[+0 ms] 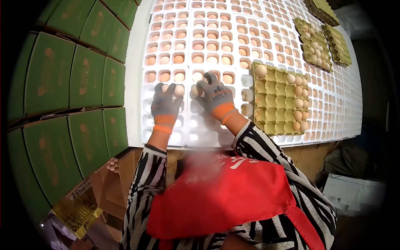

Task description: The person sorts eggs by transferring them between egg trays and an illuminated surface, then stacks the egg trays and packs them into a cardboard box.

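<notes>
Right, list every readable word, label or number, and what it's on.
No text reads with certainty.
Right glove: dark print, perhaps starting "LO", too small.
Red apron: white lettering, blurred.
Green cartons: faint print, unreadable.
Patch above the yellow crate: dark marks, too small.

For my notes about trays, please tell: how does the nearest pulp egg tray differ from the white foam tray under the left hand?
The pulp egg tray is yellow-green; the foam tray is white. The pulp egg tray has rounded cups, the foam tray squarish cells. Both hold eggs and have unfilled places.
</notes>
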Demonstrator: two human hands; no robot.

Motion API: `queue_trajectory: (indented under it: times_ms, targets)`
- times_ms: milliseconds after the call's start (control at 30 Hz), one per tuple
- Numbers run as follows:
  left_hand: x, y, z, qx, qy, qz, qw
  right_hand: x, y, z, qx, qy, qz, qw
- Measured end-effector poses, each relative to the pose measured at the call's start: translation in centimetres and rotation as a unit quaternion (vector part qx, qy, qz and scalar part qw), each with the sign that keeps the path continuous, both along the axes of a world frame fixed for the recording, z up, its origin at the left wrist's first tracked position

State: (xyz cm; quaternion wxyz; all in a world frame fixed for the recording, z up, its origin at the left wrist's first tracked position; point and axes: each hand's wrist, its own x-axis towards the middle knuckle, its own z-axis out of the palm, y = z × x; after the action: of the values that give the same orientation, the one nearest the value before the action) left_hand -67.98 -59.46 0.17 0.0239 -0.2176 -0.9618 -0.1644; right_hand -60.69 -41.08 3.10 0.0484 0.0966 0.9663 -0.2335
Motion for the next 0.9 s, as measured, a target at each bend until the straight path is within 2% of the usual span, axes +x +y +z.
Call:
queue_trajectory:
  times_ms: [67,200,233,267,300,333,367,400,467,500,600,633,667,733,800,867,900]
  targets:
    - [-0.6,-0.3,0.7,-0.016,-0.045,0.001,0.999,-0.7,-0.1,-0.9,-0.006,-0.036,-0.031,0.999]
    - [-2.1,-3.2,-0.1,0.021,-0.087,0.002,0.996,1.8,1.3,-2.6,-0.16,0.057,-0.079,0.982]
    - [-2.5,-3.8,-0.4,0.038,-0.099,0.001,0.994,2.5,2.1,-4.1,-0.231,0.053,-0.097,0.967]
    - [-3.0,-4.2,-0.6,0.058,-0.109,-0.001,0.992,2.6,2.2,-3.8,-0.341,0.05,-0.163,0.924]
    - [-3.7,-4.9,-0.7,0.18,-0.096,-0.021,0.979,3.0,2.9,-3.1,-0.414,0.046,-0.228,0.88]
    - [-3.8,-5.4,-0.8,0.365,-0.19,0.034,0.911,3.6,3.5,-2.3,-0.483,0.042,-0.291,0.825]
    - [-4.3,-6.3,-1.5,0.384,-0.118,0.032,0.915,4.2,3.9,-2.2,-0.463,0.118,-0.297,0.826]
    - [-4.9,-7.2,-2.5,0.402,-0.046,0.029,0.914,4.4,4.1,-2.8,-0.388,0.224,-0.279,0.849]
    - [-5.5,-8.0,-4.4,0.428,-0.06,0.054,0.9,5.3,4.6,-4.3,-0.302,0.272,-0.247,0.88]
    - [-5.9,-8.4,-5.0,0.341,0.003,0.009,0.94,5.5,4.7,-3.9,-0.198,0.276,-0.197,0.92]
    - [-6.4,-7.4,-7.9,0.308,-0.008,-0.037,0.951,5.4,5.0,-4.4,-0.04,0.25,-0.077,0.964]
    - [-6.5,-7.7,-7.3,0.194,0.022,-0.075,0.978,4.9,4.7,-4.7,-0.019,0.23,-0.065,0.971]
    - [-6.2,-7.8,-7.6,0.25,0.004,-0.074,0.965,4.4,4.3,-5.1,0.001,0.209,-0.055,0.976]
    - [-6.3,-7.8,-6.5,0.172,0.031,-0.118,0.977,4.3,4.4,-5.1,-0.057,0.209,-0.073,0.973]
    - [-6.0,-7.5,-6.7,0.16,0.044,-0.11,0.98,5.6,4.0,-2.9,-0.059,0.19,-0.111,0.974]
    - [-5.5,-6.6,-4.2,0.069,0.186,-0.164,0.966,7.8,5.6,-1.8,-0.045,0.233,-0.06,0.97]
    - [-5.6,-7.0,-5.2,0.084,0.162,-0.178,0.967,9.3,6.1,-0.2,-0.028,0.255,-0.041,0.966]
